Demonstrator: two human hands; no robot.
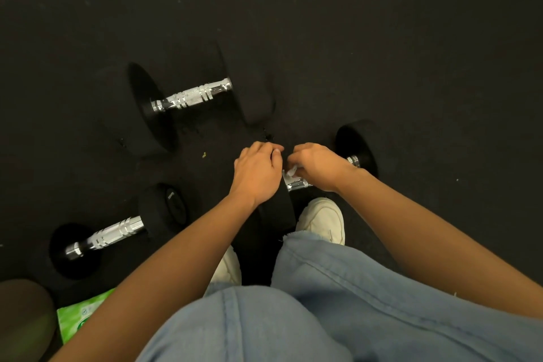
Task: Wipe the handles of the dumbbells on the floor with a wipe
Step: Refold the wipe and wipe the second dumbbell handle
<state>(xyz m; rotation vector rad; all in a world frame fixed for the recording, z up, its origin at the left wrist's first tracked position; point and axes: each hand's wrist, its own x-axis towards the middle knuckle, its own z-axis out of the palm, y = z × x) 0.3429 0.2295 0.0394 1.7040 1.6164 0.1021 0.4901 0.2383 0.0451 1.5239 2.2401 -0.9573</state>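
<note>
Both hands meet over the near-right dumbbell (pixel 323 176) on the floor (pixel 411 67): right hand (pixel 316 166) clamps the wipe (pixel 291 171) on its handle, running near-left to far-right; left hand (pixel 258 170) curls on the nearer weight.

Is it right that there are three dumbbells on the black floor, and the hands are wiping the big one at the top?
Not quite. There are three dumbbells on the black floor, but the hands are not on the big dumbbell. The head view shows the left hand and right hand with the wipe at the right dumbbell, by the shoe.
</note>
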